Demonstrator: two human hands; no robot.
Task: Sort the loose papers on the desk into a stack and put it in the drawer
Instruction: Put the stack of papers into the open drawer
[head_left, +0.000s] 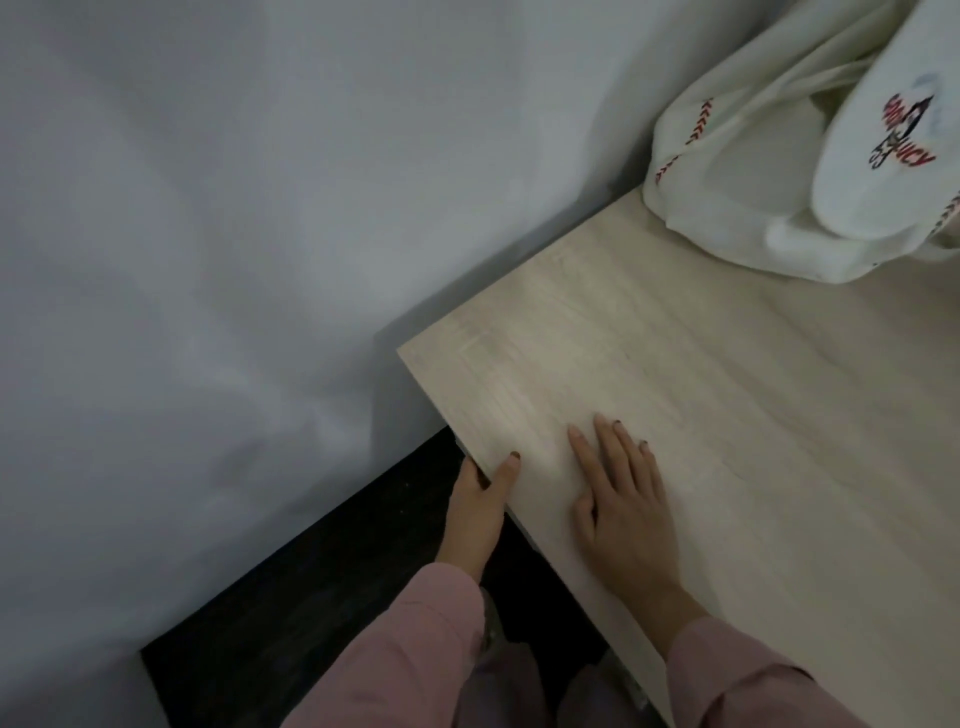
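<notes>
My left grip (480, 499) is at the near corner of the counter (727, 389). The thumb lies on top and the fingers are tucked under the edge, so it pinches the board. I cannot tell whether those hidden fingers also touch a drawer front below.

My right grip (621, 499) lies flat on the bare wood just beside it, fingers straight and slightly spread, holding nothing.

No papers are in view on the part of the counter I can see, and the drawer itself is hidden, probably under this edge. So I judge the stack is either inside the drawer or outside my view.

A white cloth bag (753, 208) slumps on the far corner, well apart from both grips.

The main risk is to the fingers under the edge: if a drawer slides there, they could get caught between its front and the counter. A sheet sticking up from the stack could jam or crease in that same gap. Leaning hard on the flat palm could also shift the counter.
</notes>
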